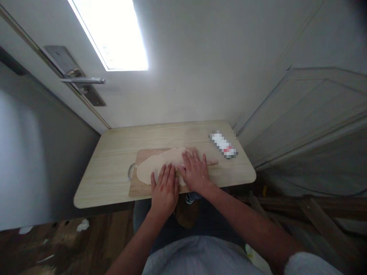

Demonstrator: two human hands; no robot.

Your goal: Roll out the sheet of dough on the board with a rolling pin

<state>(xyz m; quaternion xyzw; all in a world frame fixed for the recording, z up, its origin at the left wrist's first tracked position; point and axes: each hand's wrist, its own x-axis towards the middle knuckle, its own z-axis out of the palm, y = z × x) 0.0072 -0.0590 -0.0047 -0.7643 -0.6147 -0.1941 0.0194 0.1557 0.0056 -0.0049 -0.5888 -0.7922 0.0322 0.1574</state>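
A wide, thin sheet of pale dough (pixel 150 165) lies on a wooden cutting board (pixel 135 190) that has a metal ring at its left end. My left hand (pixel 164 189) is flat over the lower middle of the dough, fingers stretched forward. Just right of it, my right hand (pixel 195 171) is palm down with its fingers extended and thumb toward the left hand. From beneath the right hand a wooden rolling pin's end (pixel 212 163) sticks out to the right. The rest of the pin is hidden, and I cannot tell whether the left hand touches it.
The board sits on a light wood table (pixel 109 160) with rounded corners, against a white door (pixel 183 91) with a lever handle (pixel 86 80). A blurred-out white and red item (pixel 223 144) lies at the table's back right. Wooden beams (pixel 286 208) stand low on the right.
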